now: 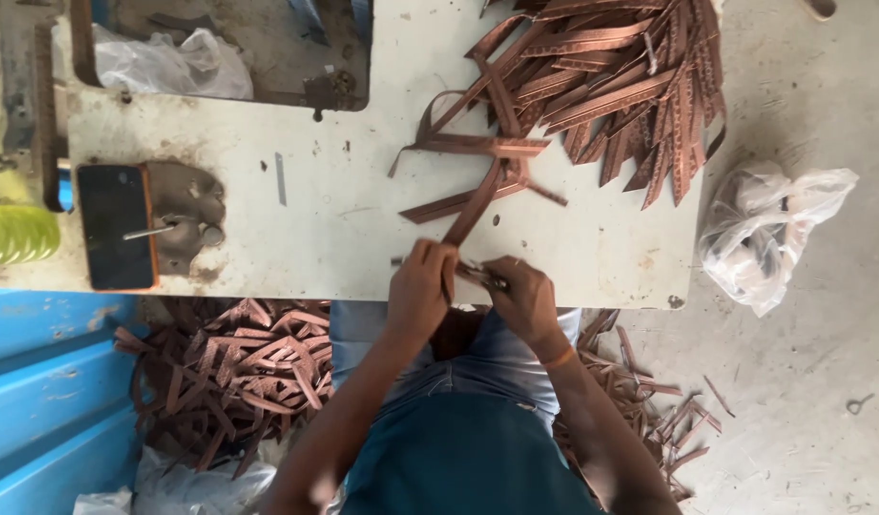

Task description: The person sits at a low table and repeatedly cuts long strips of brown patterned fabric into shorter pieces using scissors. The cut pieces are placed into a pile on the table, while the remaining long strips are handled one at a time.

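At the near edge of a worn white worktable (296,238), the left hand (422,286) is closed around the lower end of a long brown embossed leather strip (477,205), thumb and fingers pinching it. The strip runs up and away across the tabletop toward a large heap of similar brown leather strips (616,86) at the far right of the table. The right hand (525,298), with an orange band at the wrist, is curled just beside the left and grips a small dark tool (482,277), possibly snips, though the view is too blurred to be sure; its tip meets the strip's end between the two hands.

A black phone (115,226) lies flat on the table's left side. Below the table, a pile of cut brown strips (234,372) sits on the floor by a blue panel (48,401), and a crumpled clear plastic bag (768,234) lies on the concrete to the right.
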